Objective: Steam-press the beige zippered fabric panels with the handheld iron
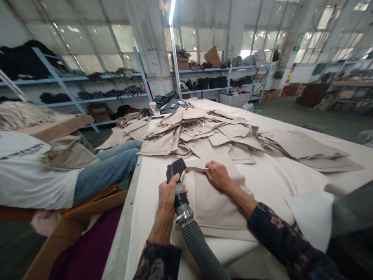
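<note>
Crosswise lies the top edge [196, 169] of a flat beige cloth panel [215, 210] | left hand [167, 193], leftward, grips black plastic tool [175, 168] on grey ribbed hose [198, 244] | right hand [217, 175], nearer, pinches the edge

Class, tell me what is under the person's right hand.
Under the right hand lies beige fabric, its upper edge reaching toward the black tool head. Whatever is directly beneath the hand is covered.

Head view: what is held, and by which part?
Left hand: black tool, by its handle above the hose. Right hand: beige cloth, by its far edge.
</note>
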`<state>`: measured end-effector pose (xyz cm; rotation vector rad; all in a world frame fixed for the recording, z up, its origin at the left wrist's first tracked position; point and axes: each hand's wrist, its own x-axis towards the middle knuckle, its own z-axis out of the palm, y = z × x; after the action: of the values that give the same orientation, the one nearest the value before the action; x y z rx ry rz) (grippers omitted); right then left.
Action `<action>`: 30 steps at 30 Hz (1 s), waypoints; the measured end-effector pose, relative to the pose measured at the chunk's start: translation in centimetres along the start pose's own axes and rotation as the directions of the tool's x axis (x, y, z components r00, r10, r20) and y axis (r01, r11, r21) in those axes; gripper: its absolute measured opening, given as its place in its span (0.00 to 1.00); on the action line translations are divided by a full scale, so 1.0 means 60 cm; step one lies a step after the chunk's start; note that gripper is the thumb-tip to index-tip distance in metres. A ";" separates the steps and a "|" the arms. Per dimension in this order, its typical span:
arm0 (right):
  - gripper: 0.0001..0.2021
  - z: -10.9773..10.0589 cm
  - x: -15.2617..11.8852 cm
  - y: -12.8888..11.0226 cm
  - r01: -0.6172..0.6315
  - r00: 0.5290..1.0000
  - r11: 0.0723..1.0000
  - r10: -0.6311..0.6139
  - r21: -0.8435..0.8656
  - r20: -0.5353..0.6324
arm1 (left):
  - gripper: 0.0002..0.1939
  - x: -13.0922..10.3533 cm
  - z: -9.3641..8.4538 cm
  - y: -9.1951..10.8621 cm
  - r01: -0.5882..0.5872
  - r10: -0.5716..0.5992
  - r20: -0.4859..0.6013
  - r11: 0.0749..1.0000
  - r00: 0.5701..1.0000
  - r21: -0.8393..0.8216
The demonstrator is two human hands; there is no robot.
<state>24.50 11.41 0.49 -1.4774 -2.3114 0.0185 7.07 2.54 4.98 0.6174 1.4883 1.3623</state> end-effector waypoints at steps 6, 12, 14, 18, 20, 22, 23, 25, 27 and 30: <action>0.07 0.008 0.000 0.000 0.062 0.998 0.998 -0.063 0.030 0.027 | 0.17 0.000 0.000 0.000 0.000 0.000 -0.009 1.000 1.000 -0.014; 0.10 0.020 0.003 0.007 0.069 0.996 0.997 -0.070 0.027 0.056 | 0.16 -0.005 0.002 0.003 -0.024 0.024 0.004 1.000 1.000 -0.004; 0.10 0.022 0.003 0.008 0.062 0.996 0.998 -0.064 0.027 0.061 | 0.16 -0.015 0.002 0.004 -0.039 0.039 0.013 0.999 0.999 -0.013; 0.11 0.025 0.004 0.010 0.062 0.996 0.997 -0.065 0.039 0.062 | 0.16 -0.051 -0.011 0.002 -0.074 0.073 -0.018 0.997 0.997 -0.013; 0.11 0.022 0.006 0.011 0.067 0.996 0.996 -0.070 0.056 0.051 | 0.16 -0.075 -0.023 -0.002 -0.087 0.087 -0.056 0.996 0.995 0.007; 0.10 0.012 0.006 0.010 0.069 0.997 0.994 -0.071 0.080 0.025 | 0.16 -0.099 -0.036 -0.006 -0.097 0.098 -0.089 0.995 0.991 0.014; 0.09 0.004 0.003 0.007 0.070 0.997 0.993 -0.071 0.095 0.006 | 0.16 -0.111 -0.043 -0.008 -0.102 0.102 -0.106 0.995 0.989 0.008; 0.09 -0.021 -0.012 -0.006 0.075 0.997 0.989 -0.070 0.125 -0.046 | 0.16 -0.133 -0.056 -0.010 -0.110 0.108 -0.145 0.994 0.983 -0.003; 0.11 -0.051 -0.049 -0.031 0.093 0.991 0.983 -0.077 0.156 -0.105 | 0.16 -0.154 -0.067 -0.013 -0.119 0.116 -0.184 0.993 0.976 -0.003; 0.12 -0.089 -0.147 -0.081 0.160 0.979 0.965 -0.128 0.207 -0.161 | 0.17 -0.187 -0.077 -0.025 -0.114 0.114 -0.192 0.993 0.975 0.009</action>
<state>25.24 0.49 3.65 -1.1606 -2.2124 0.1170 7.64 -9.56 6.62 0.5907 1.6248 1.5477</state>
